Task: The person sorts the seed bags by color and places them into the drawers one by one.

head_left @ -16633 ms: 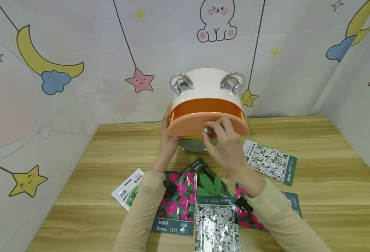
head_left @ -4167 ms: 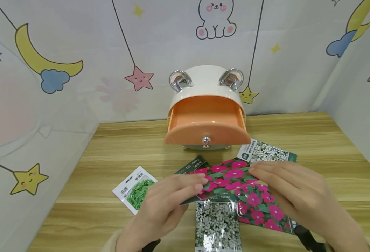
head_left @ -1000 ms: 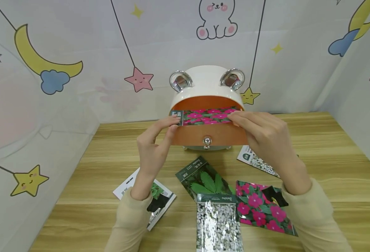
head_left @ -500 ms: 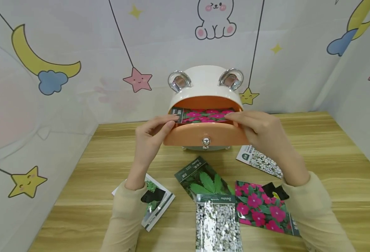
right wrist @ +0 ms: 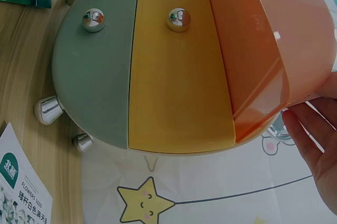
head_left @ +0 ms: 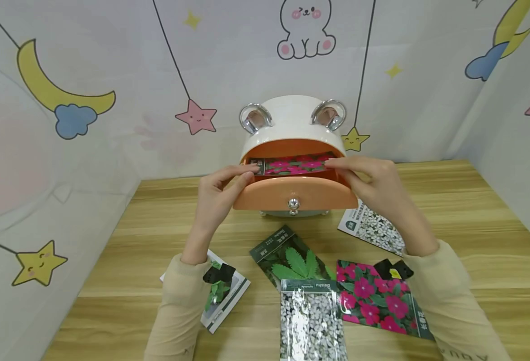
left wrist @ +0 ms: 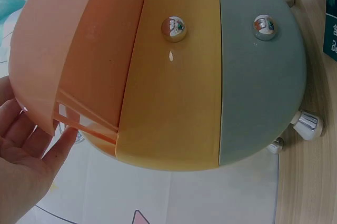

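A seed packet (head_left: 296,165) with pink flowers lies across the pulled-out orange drawer (head_left: 265,194), level with its opening. My left hand (head_left: 217,198) holds the packet's left end, fingertips on top, thumb by the drawer's front edge. At the other end, the fingertips of my right hand (head_left: 379,188) hold the right corner. The drawer is the top one of a small cabinet (head_left: 295,116) with a white domed top and chrome ears. Both wrist views show the yellow drawer (left wrist: 174,92) and the green drawer (right wrist: 97,76) pushed in; the packet is hidden there.
Below the cabinet lie a green-leaf packet (head_left: 287,255), a white-flower packet (head_left: 312,321) and another pink-flower packet (head_left: 368,296). A white packet (head_left: 228,301) is partly under the left sleeve. Another white-flower packet (head_left: 373,228) lies right of the cabinet. Behind stands a printed cloth (head_left: 156,75).
Over the last second both hands have lowered the pink-flower packet from above the drawer front into the opening. Earlier the drawer was pulled out and the packet lifted off the table.
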Demonstrator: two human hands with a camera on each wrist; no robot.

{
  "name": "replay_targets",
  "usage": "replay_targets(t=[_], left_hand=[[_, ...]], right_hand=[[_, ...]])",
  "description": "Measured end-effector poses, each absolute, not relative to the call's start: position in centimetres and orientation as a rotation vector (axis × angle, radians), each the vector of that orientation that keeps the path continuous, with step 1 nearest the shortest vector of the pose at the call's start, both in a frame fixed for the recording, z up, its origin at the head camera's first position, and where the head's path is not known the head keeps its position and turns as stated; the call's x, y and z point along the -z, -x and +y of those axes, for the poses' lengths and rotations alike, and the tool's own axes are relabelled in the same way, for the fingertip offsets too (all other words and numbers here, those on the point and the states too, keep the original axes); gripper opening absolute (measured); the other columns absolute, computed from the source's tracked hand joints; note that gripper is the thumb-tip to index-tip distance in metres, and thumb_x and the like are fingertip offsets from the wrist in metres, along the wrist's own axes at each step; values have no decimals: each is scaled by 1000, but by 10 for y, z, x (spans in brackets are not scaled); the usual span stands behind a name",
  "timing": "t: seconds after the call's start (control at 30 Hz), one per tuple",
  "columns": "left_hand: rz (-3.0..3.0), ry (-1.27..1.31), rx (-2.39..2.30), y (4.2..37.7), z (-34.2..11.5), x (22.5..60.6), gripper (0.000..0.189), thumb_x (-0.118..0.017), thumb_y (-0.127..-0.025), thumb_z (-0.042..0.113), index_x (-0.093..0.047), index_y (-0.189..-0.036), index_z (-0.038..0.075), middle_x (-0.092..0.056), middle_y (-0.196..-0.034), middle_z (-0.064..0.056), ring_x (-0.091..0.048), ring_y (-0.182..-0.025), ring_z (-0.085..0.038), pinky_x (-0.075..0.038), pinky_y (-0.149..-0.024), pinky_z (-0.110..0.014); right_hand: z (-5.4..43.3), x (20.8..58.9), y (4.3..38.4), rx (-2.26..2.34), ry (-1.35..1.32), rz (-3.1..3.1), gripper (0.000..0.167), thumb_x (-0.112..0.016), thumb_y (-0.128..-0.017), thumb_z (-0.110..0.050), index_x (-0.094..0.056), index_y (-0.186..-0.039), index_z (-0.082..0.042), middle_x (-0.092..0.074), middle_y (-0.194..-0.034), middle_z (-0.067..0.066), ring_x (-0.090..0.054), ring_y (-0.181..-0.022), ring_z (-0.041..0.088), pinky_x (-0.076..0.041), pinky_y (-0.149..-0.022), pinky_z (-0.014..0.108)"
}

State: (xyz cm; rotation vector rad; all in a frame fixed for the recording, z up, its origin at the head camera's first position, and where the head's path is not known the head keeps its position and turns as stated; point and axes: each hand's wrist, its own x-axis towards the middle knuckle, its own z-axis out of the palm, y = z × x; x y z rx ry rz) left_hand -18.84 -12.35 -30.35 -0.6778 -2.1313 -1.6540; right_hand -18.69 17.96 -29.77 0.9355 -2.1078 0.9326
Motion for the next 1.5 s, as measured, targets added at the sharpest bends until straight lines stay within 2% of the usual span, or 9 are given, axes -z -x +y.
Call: replay_targets(t=[0.1,0.2,0.43,0.67,0.93,1.03,1.27,1.5], left_hand=[[-2131,694,1646,192,-124,305,19,-65,-91,13,-74,-102,1,-73,-107,-16,-65,-110,-14,-49,-102,-33],[-2125,707,1649,195,-126,307,19,-65,-91,11,-74,-103,-1,-72,-108,-19,-65,-113,-18,-47,-105,-31],[-2086,713,1693,198,-126,312,19,-66,-90,9,-73,-103,-2,-73,-107,-15,-65,-114,-19,-46,-106,-31],[-2068,687,1729,201,-125,313,20,-67,-89,9,-73,-104,-3,-74,-107,-12,-64,-115,-19,-45,-107,-31],[-2062,660,1755,202,-123,311,20,-68,-88,8,-73,-104,-3,-74,-106,-11,-65,-114,-18,-46,-106,-31],[-2057,652,1760,203,-123,311,19,-68,-88,6,-73,-104,-4,-73,-106,-16,-65,-113,-18,-47,-105,-31],[-2043,641,1787,201,-123,311,19,-66,-88,4,-72,-104,-4,-69,-109,-24,-66,-111,-16,-50,-100,-30],[-2033,612,1810,198,-123,312,19,-66,-89,6,-72,-105,-3,-70,-109,-21,-68,-105,-17,-55,-91,-25]], right_hand=[[179,300,189,-999,-923,-2128,29,-66,-83,11,-74,-106,-5,-75,-100,9,-69,-95,9,-46,-82,4],[178,302,190,-1044,-898,-2157,29,-65,-84,9,-74,-107,-5,-75,-102,9,-66,-101,2,-46,-88,5],[177,307,190,-1063,-844,-2211,29,-63,-87,7,-73,-110,-7,-74,-107,8,-66,-108,24,-42,-95,5],[176,309,192,-1102,-846,-2199,30,-58,-90,6,-72,-112,-7,-71,-115,11,-63,-115,24,-41,-98,5],[177,309,192,-1228,-846,-2197,30,-55,-92,6,-71,-114,-6,-68,-121,13,-57,-122,2,-41,-100,8],[177,308,190,-1238,-839,-2212,30,-54,-93,5,-71,-115,-7,-67,-122,13,-57,-123,2,-41,-99,7],[177,308,189,-1217,-839,-2221,31,-54,-93,5,-70,-117,-8,-67,-123,12,-59,-123,15,-42,-99,7],[178,311,188,-1237,-849,-2191,32,-55,-92,7,-70,-116,-6,-67,-122,15,-57,-121,-1,-44,-97,8]])
